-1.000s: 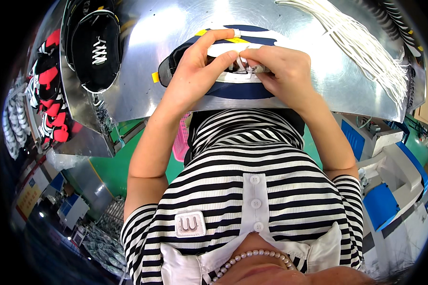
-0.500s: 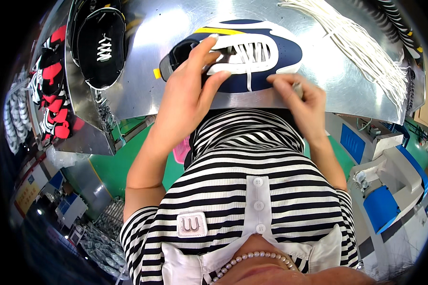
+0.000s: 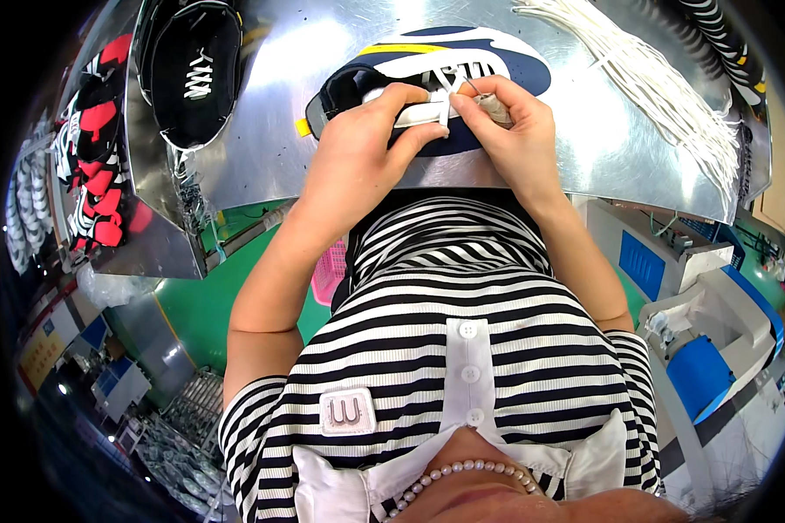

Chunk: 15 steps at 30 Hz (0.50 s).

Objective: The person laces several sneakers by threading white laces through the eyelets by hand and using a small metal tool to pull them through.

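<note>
A navy and white sneaker with a yellow stripe lies on its sole on the metal table, toe to the right. White shoelace crosses its throat and hangs over the near side. My left hand closes on the sneaker's white eyelet edge, thumb on the near side, forefinger over the opening. My right hand pinches at the lace with thumb and forefinger. Tucked in that same hand is a thin tool with a beige wrapped handle; its tip is hard to make out.
Loose white laces lie in a bundle on the right of the metal table. A black shoe upper stands at the left, with red and black uppers beyond the edge. A pink basket sits below.
My right hand has moved left and up from beside the sneaker onto its lace. My left hand has shifted right along the opening and closed. The sneaker has tilted slightly.
</note>
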Motion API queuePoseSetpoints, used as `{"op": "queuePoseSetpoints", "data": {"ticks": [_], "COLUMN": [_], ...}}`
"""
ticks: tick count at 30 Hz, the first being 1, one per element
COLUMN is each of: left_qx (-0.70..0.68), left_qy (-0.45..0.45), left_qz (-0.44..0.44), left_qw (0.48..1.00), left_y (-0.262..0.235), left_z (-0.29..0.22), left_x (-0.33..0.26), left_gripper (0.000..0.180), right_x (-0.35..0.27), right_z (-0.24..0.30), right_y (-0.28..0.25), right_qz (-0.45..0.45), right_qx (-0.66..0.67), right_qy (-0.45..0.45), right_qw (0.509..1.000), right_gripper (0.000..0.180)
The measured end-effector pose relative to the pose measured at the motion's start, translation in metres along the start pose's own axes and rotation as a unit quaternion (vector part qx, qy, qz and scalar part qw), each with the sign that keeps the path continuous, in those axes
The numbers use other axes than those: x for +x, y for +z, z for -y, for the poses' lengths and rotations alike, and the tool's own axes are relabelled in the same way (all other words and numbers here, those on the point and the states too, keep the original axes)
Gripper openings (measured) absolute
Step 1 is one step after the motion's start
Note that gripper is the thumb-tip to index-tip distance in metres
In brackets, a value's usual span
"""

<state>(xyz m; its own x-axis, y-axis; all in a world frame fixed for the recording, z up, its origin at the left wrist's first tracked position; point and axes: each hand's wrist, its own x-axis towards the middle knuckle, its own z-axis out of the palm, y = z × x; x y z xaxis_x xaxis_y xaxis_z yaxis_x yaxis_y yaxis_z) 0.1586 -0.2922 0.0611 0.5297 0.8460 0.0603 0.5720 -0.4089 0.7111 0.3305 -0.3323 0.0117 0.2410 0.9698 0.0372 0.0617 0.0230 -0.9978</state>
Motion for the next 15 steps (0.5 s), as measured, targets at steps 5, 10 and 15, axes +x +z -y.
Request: {"op": "queuePoseSetpoints", "data": {"ticks": [5, 10, 15], "left_qx": [0.054, 0.075, 0.085], "left_qy": [-0.009, -0.009, -0.007], "left_qz": [-0.012, -0.028, -0.043], "left_qw": [0.998, 0.997, 0.995], "left_y": [0.007, 0.01, 0.013], "left_z": [-0.002, -0.002, -0.001], "left_x": [0.002, 0.002, 0.005], "left_gripper": [0.025, 0.025, 0.026], "right_x": [0.003, -0.009, -0.027], "right_z": [-0.004, 0.011, 0.019], "right_y": [-0.002, -0.011, -0.023], "right_qz": [0.003, 0.045, 0.09], "right_qx": [-0.023, -0.028, -0.108], "right_qy": [0.005, 0.045, 0.047], "right_qw": [1.0, 0.998, 0.989], "right_gripper": [0.014, 0.02, 0.017]}}
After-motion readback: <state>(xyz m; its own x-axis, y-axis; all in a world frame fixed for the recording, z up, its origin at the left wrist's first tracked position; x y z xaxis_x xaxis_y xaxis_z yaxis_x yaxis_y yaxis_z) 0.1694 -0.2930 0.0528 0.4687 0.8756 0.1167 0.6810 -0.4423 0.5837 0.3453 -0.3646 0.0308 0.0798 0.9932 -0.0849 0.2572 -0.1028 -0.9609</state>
